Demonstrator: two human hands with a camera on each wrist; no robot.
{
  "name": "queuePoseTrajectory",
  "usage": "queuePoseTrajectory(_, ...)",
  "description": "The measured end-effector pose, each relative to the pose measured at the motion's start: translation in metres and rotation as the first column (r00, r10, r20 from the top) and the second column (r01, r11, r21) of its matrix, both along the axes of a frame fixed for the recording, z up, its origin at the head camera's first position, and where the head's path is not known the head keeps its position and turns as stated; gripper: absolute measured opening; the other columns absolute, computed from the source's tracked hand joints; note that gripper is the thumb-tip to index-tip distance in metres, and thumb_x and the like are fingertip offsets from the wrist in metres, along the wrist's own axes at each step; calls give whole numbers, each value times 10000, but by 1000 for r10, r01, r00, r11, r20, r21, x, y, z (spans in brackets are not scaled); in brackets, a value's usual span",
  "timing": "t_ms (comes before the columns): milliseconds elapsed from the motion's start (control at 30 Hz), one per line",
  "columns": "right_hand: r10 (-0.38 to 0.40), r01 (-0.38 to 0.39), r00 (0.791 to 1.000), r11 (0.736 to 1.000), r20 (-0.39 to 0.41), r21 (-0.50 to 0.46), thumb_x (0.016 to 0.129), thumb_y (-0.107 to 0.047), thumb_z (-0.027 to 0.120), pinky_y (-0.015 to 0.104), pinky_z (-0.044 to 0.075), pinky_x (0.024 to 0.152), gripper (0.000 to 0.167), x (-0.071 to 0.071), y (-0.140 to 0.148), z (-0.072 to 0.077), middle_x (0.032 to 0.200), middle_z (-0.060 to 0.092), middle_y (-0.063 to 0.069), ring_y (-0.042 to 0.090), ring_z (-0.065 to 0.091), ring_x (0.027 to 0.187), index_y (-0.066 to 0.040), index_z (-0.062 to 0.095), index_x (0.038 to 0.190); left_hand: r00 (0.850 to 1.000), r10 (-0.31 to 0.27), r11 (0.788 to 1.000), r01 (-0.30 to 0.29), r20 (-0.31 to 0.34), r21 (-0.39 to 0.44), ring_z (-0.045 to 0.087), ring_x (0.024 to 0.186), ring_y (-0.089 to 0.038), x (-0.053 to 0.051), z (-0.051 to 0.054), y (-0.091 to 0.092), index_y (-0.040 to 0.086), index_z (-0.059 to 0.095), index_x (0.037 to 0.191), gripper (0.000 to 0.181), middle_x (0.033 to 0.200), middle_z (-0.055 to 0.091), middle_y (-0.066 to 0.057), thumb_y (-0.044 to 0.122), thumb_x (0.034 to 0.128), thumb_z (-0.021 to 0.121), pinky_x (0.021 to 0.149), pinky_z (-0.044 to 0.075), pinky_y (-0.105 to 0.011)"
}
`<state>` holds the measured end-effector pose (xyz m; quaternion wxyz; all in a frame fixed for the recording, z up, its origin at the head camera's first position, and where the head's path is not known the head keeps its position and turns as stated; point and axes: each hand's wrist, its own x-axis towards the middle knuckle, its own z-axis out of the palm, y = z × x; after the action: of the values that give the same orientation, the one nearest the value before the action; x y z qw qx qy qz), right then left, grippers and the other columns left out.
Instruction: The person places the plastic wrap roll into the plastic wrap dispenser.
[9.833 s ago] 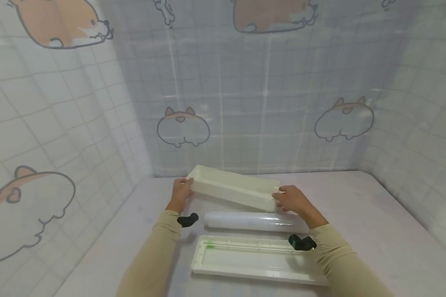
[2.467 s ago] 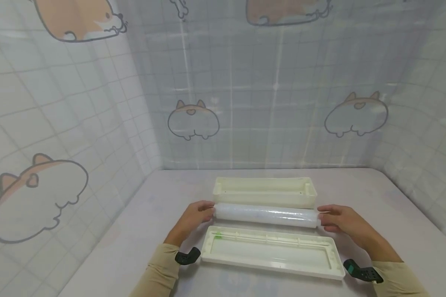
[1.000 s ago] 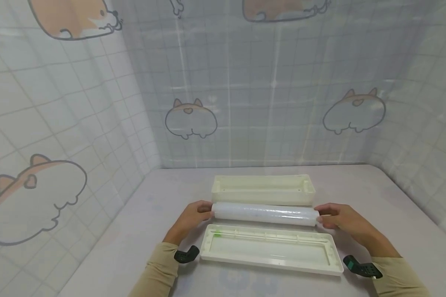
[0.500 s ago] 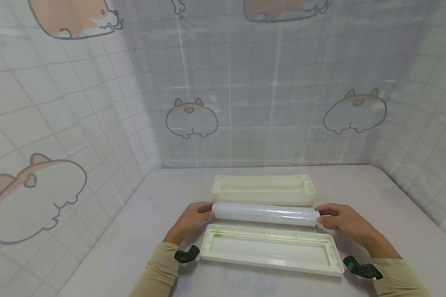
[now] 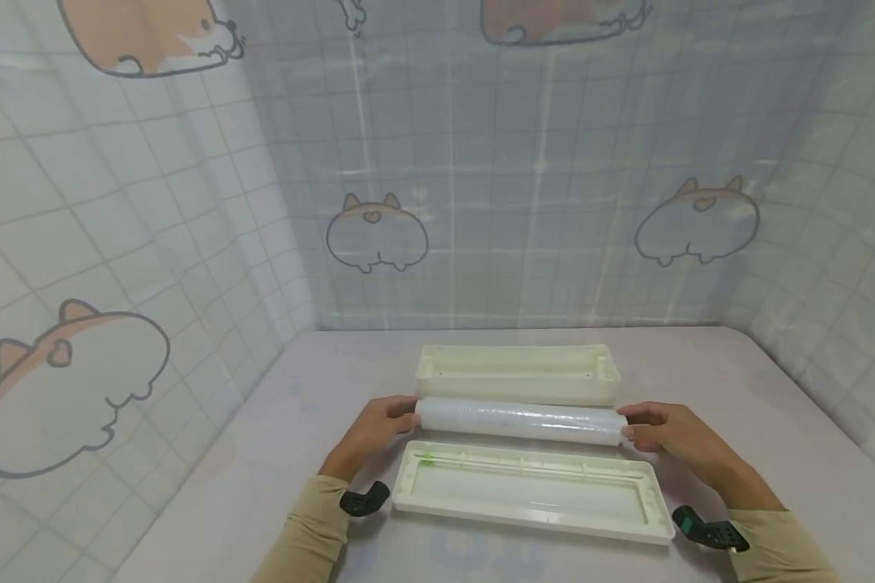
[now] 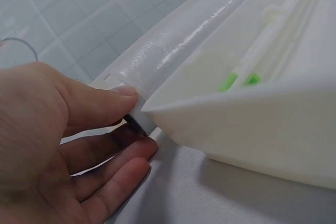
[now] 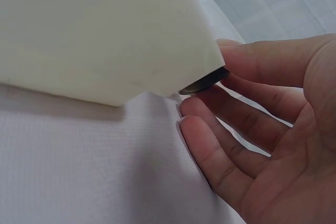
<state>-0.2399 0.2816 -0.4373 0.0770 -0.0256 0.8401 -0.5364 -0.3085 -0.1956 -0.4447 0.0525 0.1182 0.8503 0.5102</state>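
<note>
A shiny white roll of cling film (image 5: 521, 420) lies crosswise on the table. My left hand (image 5: 372, 431) holds its left end; in the left wrist view the thumb presses on the tube's rim (image 6: 137, 116) with the fingers beneath. At the opposite end my right hand (image 5: 689, 441) pinches the roll, its thumb on top and fingers curled under the dark tube opening (image 7: 205, 81). In front of the roll sits a shallow cream lid (image 5: 532, 495), inner side up, with a thin rail and a green piece (image 5: 427, 459). Behind stands a deeper cream box (image 5: 518, 393).
The pale table (image 5: 262, 453) extends to both sides of these things. A printed, tile-patterned curtain (image 5: 518, 267) encloses the back and both sides. Each wrist carries a black camera mount (image 5: 364, 500). Lid, roll and box lie close together, roughly parallel.
Around ten seconds ago both hands held the box tilted; it now rests behind the roll, and the hands are at the roll's ends. Over the last second almost nothing has moved.
</note>
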Motion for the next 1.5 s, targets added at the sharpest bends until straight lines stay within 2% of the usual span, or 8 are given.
queuePoseTrajectory(233, -4, 4, 1000, 1000, -9, 1, 919, -300, 730, 435, 564, 910, 596, 0, -2, -2, 1348, 585, 201, 298, 614, 1148, 33, 545, 1377, 1000, -20, 998, 19, 17, 55, 620, 1166, -263, 1, 0, -1, 68, 641, 1331, 427, 1322, 632, -99, 258, 953, 701, 1013, 485, -514)
queuePoseTrajectory(367, -7, 7, 1000, 1000, -21, -4, 924, -297, 727, 412, 571, 897, 593, -1, -3, -2, 1357, 574, 213, 296, 622, 1137, 33, 543, 1380, 999, -31, 996, 28, 31, 84, 647, 1127, -269, 1, -1, 0, 30, 616, 1348, 446, 1323, 627, -134, 226, 957, 698, 971, 528, -456)
queuePoseTrajectory(533, -10, 8, 999, 999, -38, -45, 919, -298, 739, 358, 584, 869, 611, -1, -3, -1, 1370, 551, 235, 297, 629, 1136, 44, 535, 1381, 997, -54, 986, 44, 53, 163, 690, 1035, -276, 0, -1, 0, -44, 577, 1356, 458, 1299, 625, -201, 143, 954, 688, 890, 575, -377)
queuePoseTrajectory(700, -4, 0, 999, 996, -41, -88, 910, -294, 754, 346, 587, 854, 634, -2, -2, -2, 1356, 550, 243, 292, 647, 1107, 52, 520, 1386, 998, -27, 978, 16, 52, 206, 700, 1008, -270, -1, -1, 0, -25, 606, 1331, 419, 1281, 639, -194, 100, 940, 693, 885, 576, -370)
queuePoseTrajectory(867, 8, -14, 999, 995, -53, -101, 917, -294, 748, 364, 589, 853, 648, -1, -3, 0, 1370, 537, 254, 301, 651, 1100, 49, 497, 1405, 998, 11, 976, -25, 66, 215, 702, 993, -262, -1, 0, 0, -18, 625, 1313, 410, 1282, 640, -188, 94, 927, 706, 885, 576, -377)
queuePoseTrajectory(1167, -17, 10, 998, 994, -67, -107, 958, -304, 698, 339, 591, 845, 641, -1, 0, 3, 1379, 527, 259, 259, 674, 1040, 59, 458, 1429, 998, -1, 971, -14, 62, 238, 705, 998, -281, -3, -2, 3, -32, 606, 1328, 455, 1292, 633, -199, 101, 911, 730, 865, 584, -366)
queuePoseTrajectory(1500, -22, 4, 996, 981, -90, -196, 993, -219, 650, 316, 590, 835, 601, -3, 0, 1, 1361, 528, 281, 245, 699, 979, 97, 423, 1452, 997, 42, 967, -56, 62, 247, 714, 955, -262, -4, -2, 4, 9, 607, 1345, 479, 1285, 642, -182, 179, 916, 738, 840, 593, -365)
